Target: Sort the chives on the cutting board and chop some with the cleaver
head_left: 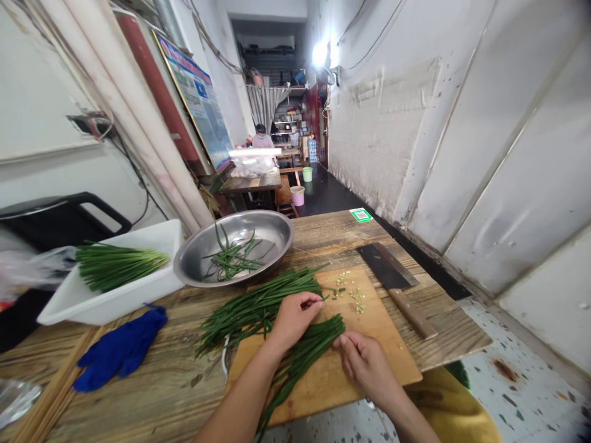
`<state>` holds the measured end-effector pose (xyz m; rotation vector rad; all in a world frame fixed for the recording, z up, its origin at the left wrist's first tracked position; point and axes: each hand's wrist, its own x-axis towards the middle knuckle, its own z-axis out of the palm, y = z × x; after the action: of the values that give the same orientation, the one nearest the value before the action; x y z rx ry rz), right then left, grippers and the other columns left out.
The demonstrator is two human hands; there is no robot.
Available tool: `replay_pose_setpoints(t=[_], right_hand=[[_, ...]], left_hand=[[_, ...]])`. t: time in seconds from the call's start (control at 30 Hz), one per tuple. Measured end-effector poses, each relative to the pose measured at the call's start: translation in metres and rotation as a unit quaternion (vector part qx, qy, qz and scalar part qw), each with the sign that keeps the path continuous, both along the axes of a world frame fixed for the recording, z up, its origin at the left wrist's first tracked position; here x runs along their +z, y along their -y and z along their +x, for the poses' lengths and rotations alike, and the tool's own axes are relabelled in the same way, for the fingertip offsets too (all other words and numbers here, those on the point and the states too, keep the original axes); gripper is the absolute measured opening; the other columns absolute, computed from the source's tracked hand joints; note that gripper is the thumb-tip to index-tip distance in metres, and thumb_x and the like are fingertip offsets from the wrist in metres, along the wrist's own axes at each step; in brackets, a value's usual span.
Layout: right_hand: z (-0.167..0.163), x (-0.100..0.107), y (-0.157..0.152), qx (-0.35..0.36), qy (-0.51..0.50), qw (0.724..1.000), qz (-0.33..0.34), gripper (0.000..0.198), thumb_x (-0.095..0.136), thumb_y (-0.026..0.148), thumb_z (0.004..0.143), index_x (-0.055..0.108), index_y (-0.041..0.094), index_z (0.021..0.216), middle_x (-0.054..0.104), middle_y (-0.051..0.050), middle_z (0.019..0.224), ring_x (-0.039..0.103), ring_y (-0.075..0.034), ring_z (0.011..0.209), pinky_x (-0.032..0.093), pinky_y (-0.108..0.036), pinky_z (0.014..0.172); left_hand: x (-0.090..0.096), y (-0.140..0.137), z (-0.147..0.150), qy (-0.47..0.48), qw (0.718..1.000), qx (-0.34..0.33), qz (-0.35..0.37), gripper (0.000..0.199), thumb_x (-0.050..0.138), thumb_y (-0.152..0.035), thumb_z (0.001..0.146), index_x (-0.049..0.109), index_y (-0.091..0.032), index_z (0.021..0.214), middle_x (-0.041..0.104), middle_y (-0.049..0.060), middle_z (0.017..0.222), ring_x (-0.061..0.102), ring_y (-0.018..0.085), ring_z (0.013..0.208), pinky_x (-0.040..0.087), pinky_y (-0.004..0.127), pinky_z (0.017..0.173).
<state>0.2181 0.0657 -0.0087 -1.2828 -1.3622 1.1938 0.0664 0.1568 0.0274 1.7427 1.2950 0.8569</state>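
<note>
Two bunches of green garlic chives lie on a wooden cutting board [392,354]. The farther bunch [258,304] reaches past the board's left edge onto the table. My left hand [295,317] is between the bunches, thumb and forefinger pinched together; a bit of green shows by the fingertips, too small to name. At the cut ends of the nearer bunch [311,347], my right hand [362,360] is closed, its fingertips pinching at the chives' edge. Small pale cut pieces [355,298] lie scattered on the board. Right of it rests a cleaver [392,271] with a wooden handle.
A steel bowl [277,240] holding loose chives stands behind the board. To the left are a white tray [138,286] with another chive bunch [122,264], a blue glove [122,347] and wooden sticks [60,384]. A person [263,138] sits far back.
</note>
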Motion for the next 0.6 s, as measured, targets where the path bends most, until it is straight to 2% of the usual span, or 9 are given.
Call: replay_pose_setpoints(t=[0.33,0.47,0.6], right_hand=[[0.0018,-0.0016,0.0005,0.0,0.017,1.0,0.002,0.04,0.036,0.049,0.09,0.054,0.016,0.077,0.035,0.007,0.045,0.032,-0.008,0.04,0.023,-0.019,0.039],[0.001,-0.0026,0.0004,0.0,0.007,1.0,-0.004,0.042,0.035,0.051,0.09,0.055,0.016,0.078,0.035,0.007,0.044,0.031,-0.008,0.039,0.023,-0.019,0.039],[0.0008,-0.0034,0.0001,-0.001,-0.003,1.0,-0.001,0.042,0.036,0.051,0.089,0.054,0.016,0.078,0.034,0.008,0.044,0.031,-0.007,0.038,0.022,-0.019,0.039]], left_hand=[[-0.0024,-0.0002,-0.0025,-0.017,1.0,-0.006,0.014,0.022,0.056,-0.03,0.075,0.07,-0.016,0.083,0.07,0.003,0.076,0.062,0.016,0.069,0.046,0.024,0.064],[-0.004,-0.0012,-0.0029,-0.02,1.0,0.0,0.019,0.021,0.057,-0.029,0.074,0.071,-0.017,0.084,0.071,0.003,0.082,0.063,0.017,0.075,0.047,0.025,0.07],[0.0001,0.0018,-0.0034,-0.032,0.998,-0.044,0.041,0.019,0.058,-0.026,0.075,0.072,-0.019,0.085,0.071,0.003,0.084,0.063,0.016,0.078,0.046,0.025,0.075]])
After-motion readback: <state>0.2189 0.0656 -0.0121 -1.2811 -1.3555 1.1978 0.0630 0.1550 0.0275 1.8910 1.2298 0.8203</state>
